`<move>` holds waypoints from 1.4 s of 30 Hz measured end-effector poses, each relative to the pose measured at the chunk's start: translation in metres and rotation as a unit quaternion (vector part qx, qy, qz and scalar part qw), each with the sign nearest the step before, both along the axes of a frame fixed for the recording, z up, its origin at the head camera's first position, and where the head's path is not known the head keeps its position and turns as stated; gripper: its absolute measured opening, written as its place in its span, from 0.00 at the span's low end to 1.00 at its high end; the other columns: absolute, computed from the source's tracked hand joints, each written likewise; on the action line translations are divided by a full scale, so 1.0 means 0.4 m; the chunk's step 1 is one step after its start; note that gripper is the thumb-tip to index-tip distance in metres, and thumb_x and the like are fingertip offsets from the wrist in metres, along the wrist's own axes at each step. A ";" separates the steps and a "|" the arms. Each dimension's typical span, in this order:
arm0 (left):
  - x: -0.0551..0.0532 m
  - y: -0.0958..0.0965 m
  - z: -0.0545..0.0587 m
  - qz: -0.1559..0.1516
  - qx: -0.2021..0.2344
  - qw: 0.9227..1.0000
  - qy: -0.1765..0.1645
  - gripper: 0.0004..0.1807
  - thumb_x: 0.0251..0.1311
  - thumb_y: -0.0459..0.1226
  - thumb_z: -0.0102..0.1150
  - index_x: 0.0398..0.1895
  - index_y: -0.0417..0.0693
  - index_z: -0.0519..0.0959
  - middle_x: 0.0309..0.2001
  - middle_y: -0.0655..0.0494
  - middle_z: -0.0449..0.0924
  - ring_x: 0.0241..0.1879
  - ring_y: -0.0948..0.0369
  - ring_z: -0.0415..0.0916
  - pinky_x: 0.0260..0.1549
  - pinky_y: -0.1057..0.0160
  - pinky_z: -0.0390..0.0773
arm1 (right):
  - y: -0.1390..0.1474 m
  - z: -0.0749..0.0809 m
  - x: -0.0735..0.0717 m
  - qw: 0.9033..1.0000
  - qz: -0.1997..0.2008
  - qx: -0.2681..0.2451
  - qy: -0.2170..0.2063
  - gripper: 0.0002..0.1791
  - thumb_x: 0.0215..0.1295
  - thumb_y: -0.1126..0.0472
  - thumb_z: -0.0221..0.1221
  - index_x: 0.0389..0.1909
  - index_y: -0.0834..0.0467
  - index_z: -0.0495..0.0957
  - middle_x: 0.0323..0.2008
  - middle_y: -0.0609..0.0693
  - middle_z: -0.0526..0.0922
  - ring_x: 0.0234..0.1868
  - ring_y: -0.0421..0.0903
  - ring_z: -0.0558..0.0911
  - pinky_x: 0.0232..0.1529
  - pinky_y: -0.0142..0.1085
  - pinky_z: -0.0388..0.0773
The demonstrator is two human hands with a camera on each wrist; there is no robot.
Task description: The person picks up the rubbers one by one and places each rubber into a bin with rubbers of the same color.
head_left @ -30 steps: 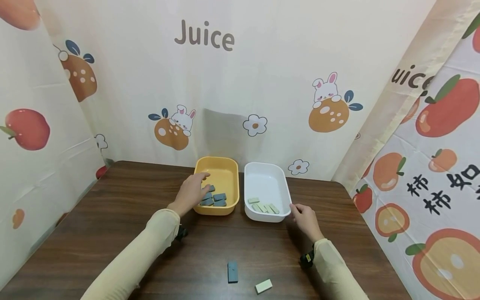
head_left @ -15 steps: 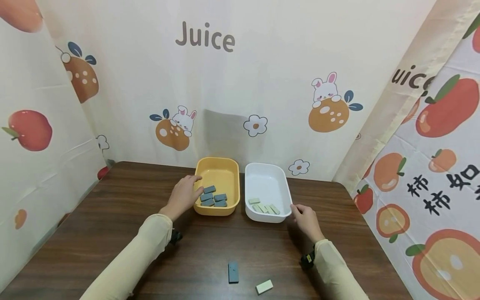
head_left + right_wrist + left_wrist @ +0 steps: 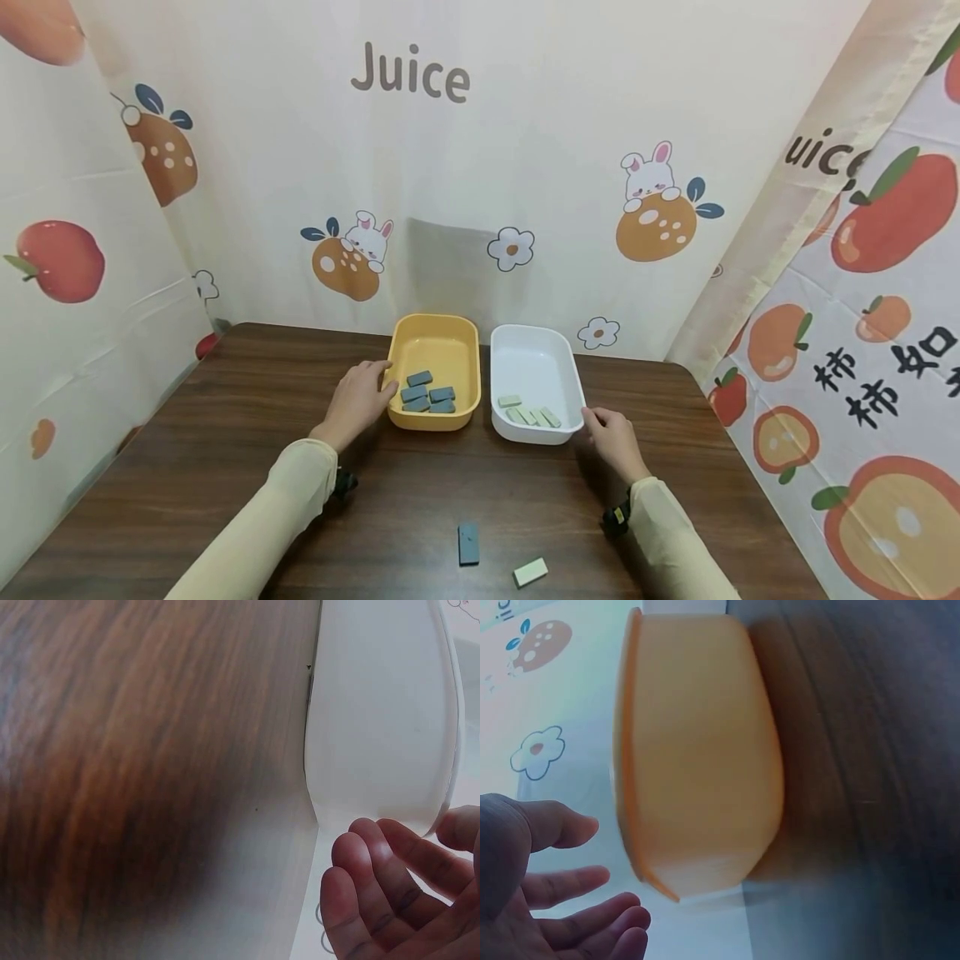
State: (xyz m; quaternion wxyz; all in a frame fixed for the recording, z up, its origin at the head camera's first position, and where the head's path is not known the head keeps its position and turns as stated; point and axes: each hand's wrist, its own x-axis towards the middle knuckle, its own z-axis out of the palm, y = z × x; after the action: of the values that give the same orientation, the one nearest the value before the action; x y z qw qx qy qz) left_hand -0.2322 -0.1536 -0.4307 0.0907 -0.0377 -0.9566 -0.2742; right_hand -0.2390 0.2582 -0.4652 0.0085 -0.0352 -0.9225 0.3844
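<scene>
My left hand (image 3: 358,402) is at the left side of the yellow plastic bin (image 3: 435,329), thumb and fingers spread around the rim line. In the left wrist view those fingers (image 3: 566,889) show a gap between them, holding nothing. Several dark blue-grey rectangular blocks (image 3: 441,393) lie in the near part of this bin. To its right stands the white plastic bin (image 3: 534,350), with several pale green blocks (image 3: 509,401) near its front. My right hand (image 3: 613,440) pinches the white bin's right rim, the thumb on one side and the index finger on the other.
On the wooden table (image 3: 420,492), one blue-grey block (image 3: 468,544) and one pale green block (image 3: 530,572) lie near the front. A printed curtain (image 3: 480,150) hangs behind the bins and along both sides.
My left hand has drawn back leftward from over the yellow bin to its left rim, uncovering the blue-grey blocks. The right hand stays at the white bin's rim.
</scene>
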 end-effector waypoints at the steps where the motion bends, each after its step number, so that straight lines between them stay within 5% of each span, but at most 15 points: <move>1: 0.000 -0.001 -0.002 0.002 -0.003 1.000 -0.004 0.25 0.67 0.42 0.54 0.62 0.37 0.73 0.58 0.35 0.75 0.58 0.40 0.72 0.57 0.41 0.71 | 0.001 -0.001 -0.002 1.000 0.001 0.000 0.000 0.21 0.75 0.53 0.48 0.43 0.64 0.82 0.32 0.56 0.84 0.30 0.44 0.77 0.31 0.33 0.72; 25: 0.003 0.006 -0.050 0.010 -0.002 1.000 -0.015 0.26 0.68 0.41 0.53 0.63 0.34 0.73 0.57 0.35 0.76 0.54 0.41 0.75 0.54 0.41 0.72 | 0.015 -0.011 -0.025 1.000 -0.006 -0.002 0.009 0.23 0.75 0.49 0.48 0.41 0.64 0.83 0.33 0.57 0.86 0.30 0.44 0.78 0.31 0.34 0.73; 37: -0.002 -0.003 -0.069 0.006 0.001 1.000 0.018 0.21 0.69 0.37 0.49 0.61 0.36 0.75 0.52 0.39 0.80 0.50 0.44 0.77 0.50 0.43 0.74 | 0.019 0.020 0.021 0.998 0.004 0.011 0.062 0.17 0.69 0.52 0.58 0.39 0.63 0.85 0.32 0.56 0.86 0.30 0.42 0.77 0.30 0.31 0.73; 42: -0.004 -0.004 -0.069 0.007 -0.002 1.000 0.022 0.21 0.69 0.36 0.47 0.61 0.36 0.75 0.51 0.40 0.80 0.49 0.44 0.77 0.50 0.44 0.75 | 0.003 0.039 0.048 0.996 0.037 0.031 0.075 0.12 0.64 0.55 0.63 0.37 0.61 0.85 0.33 0.53 0.86 0.32 0.42 0.76 0.32 0.30 0.73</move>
State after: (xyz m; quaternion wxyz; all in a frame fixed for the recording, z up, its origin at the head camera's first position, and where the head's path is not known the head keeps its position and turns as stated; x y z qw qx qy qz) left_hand -0.2339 -0.1552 -0.4584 0.1137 -0.0371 -0.9552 -0.2708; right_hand -0.2198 0.2595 -0.4497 0.0644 0.0283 -0.9314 0.3571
